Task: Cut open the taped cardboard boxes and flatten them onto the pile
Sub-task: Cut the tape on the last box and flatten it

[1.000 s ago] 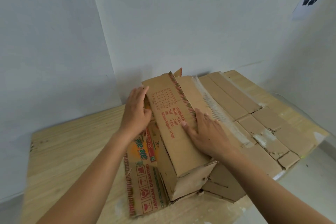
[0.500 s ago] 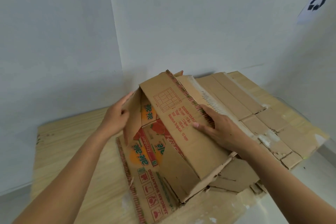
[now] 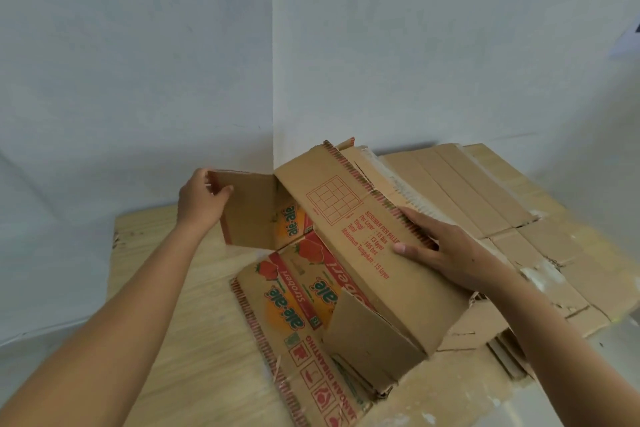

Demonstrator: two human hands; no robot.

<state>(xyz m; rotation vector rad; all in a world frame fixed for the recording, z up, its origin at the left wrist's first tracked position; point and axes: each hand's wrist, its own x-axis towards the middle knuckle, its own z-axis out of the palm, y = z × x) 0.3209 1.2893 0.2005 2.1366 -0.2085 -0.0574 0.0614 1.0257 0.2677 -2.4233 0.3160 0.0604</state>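
**Half-flattened box could spring back**

Centre frame: my left hand (image 3: 202, 199) pinches the end flap (image 3: 249, 215) of the box (image 3: 346, 218), and my right hand (image 3: 446, 253) presses its top panel, fingers straight. If either slips, the creased board may rebound and slide off the pile (image 3: 485, 191) at right.

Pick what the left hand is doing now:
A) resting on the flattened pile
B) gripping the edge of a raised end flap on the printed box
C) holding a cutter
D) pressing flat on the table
B: the left hand has its thumb and fingers curled round the outer edge of the raised end flap of the printed box, while the right hand lies flat on the box's top panel.
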